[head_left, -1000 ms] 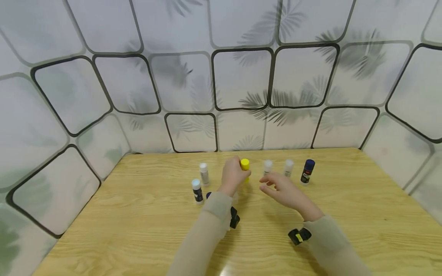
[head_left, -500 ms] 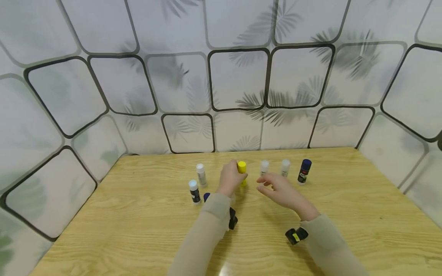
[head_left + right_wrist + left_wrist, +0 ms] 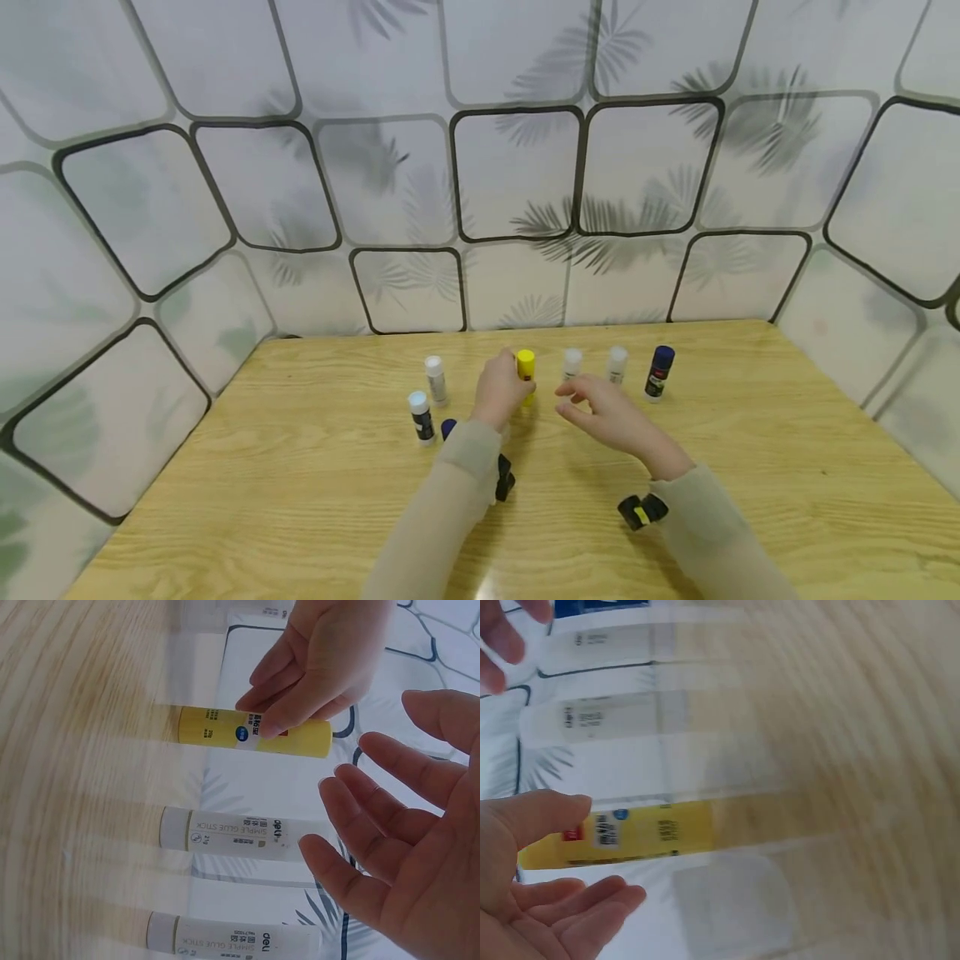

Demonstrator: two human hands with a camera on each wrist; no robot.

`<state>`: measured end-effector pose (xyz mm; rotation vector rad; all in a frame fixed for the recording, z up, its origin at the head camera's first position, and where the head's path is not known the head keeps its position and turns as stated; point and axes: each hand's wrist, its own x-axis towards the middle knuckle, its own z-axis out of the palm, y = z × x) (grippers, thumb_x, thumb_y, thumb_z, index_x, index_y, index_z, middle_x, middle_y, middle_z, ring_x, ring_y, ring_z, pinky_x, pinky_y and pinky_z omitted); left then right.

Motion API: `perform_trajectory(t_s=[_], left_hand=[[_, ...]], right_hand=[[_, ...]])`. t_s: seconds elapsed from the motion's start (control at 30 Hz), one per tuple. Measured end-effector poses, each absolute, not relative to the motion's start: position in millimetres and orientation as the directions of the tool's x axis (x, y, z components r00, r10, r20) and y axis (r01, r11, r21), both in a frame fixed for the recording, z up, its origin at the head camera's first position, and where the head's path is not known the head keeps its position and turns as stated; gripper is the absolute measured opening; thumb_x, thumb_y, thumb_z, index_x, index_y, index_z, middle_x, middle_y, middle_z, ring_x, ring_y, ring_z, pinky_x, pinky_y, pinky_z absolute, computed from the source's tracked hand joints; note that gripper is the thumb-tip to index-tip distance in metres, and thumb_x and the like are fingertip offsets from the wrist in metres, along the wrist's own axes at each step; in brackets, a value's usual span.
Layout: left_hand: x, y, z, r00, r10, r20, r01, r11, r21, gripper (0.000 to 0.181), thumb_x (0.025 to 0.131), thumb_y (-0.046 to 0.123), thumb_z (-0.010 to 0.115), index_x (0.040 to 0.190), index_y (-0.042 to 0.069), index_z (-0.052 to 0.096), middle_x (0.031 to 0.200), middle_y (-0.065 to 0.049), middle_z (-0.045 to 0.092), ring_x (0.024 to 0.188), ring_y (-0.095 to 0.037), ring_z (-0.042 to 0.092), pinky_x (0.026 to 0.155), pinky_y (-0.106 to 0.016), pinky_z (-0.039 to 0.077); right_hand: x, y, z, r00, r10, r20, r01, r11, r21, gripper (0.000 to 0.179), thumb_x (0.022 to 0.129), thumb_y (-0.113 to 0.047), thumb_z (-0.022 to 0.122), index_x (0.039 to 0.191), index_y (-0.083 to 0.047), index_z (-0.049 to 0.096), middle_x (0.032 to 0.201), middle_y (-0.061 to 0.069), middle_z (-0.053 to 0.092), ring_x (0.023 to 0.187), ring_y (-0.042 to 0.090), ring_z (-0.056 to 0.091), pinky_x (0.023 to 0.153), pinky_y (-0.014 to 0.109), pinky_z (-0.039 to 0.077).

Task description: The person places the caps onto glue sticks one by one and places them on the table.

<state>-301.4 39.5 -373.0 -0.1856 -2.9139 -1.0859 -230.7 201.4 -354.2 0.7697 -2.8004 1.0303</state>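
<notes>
And there stood the yellow glue stick point(image 3: 309, 739), upright on the table point(image 3: 300, 500), far and central, the left hand point(image 3: 498, 390) loosely spread around it, thumb over its side! Just right hovered the right hand point(image 3: 602, 412), also spread, nearer than two white glue sticks point(image 3: 236, 834).

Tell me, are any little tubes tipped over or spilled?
No, nothing stands out. The yellow tube stands upright by the left hand, and the other tubes in clear view stand too. No spill shows. One blue-capped tube behind the left sleeve is mostly hidden.

Smooth plastic yellow tube point(image 3: 221, 727), glossy wood-grain table point(image 3: 300, 500), cloth sleeves point(image 3: 431, 517)
</notes>
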Motion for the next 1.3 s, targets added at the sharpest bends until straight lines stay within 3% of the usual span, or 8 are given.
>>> perform_trajectory(t_s=[0.3, 0.6, 0.77, 1.3], left_hand=[[-273.1, 24.2, -333.9, -0.986, 0.145, 0.078, 0.160, 0.731, 0.664, 0.055, 0.077, 0.020, 0.068, 0.123, -0.001, 0.046, 0.119, -0.014, 0.052, 0.105, -0.026, 0.051, 0.083, -0.037, 0.043], [-234.6, -12.3, -306.9, -0.933, 0.194, 0.304, 0.350, 0.688, 0.636, 0.041, 0.078, 0.021, 0.068, 0.111, 0.002, 0.056, 0.111, -0.011, 0.057, 0.102, -0.024, 0.052, 0.084, -0.037, 0.043], [-225.2, -36.6, -304.1, -0.915, 0.186, 0.359, 0.378, 0.705, 0.600, 0.039, 0.077, 0.021, 0.069, 0.109, 0.002, 0.058, 0.107, -0.011, 0.059, 0.099, -0.024, 0.053, 0.083, -0.038, 0.043], [-237.5, -98.2, -313.3, -0.987, 0.136, 0.080, 0.156, 0.759, 0.632, 0.041, 0.077, 0.018, 0.068, 0.111, 0.000, 0.054, 0.112, -0.015, 0.055, 0.103, -0.030, 0.050, 0.083, -0.043, 0.041]], right_hand=[[-228.3, 201.0, -350.2, -0.868, -0.435, 0.239, -0.488, 0.659, -0.573, 0.024, 0.090, -0.021, 0.052, 0.105, -0.003, 0.057, 0.105, 0.012, 0.055, 0.090, 0.027, 0.054, 0.074, 0.044, 0.045], [-226.4, 198.3, -347.6, -0.875, -0.426, 0.231, -0.477, 0.669, -0.570, 0.025, 0.089, -0.021, 0.053, 0.107, -0.004, 0.057, 0.106, 0.011, 0.055, 0.091, 0.026, 0.054, 0.074, 0.043, 0.045], [-223.3, 197.0, -345.3, -0.873, -0.429, 0.232, -0.479, 0.664, -0.575, 0.025, 0.089, -0.022, 0.053, 0.107, -0.005, 0.057, 0.107, 0.011, 0.055, 0.092, 0.026, 0.053, 0.075, 0.044, 0.044], [-220.0, 192.7, -343.0, -0.855, -0.447, 0.261, -0.513, 0.658, -0.552, 0.022, 0.088, -0.018, 0.055, 0.105, -0.005, 0.058, 0.105, 0.010, 0.056, 0.090, 0.025, 0.055, 0.074, 0.041, 0.046]])
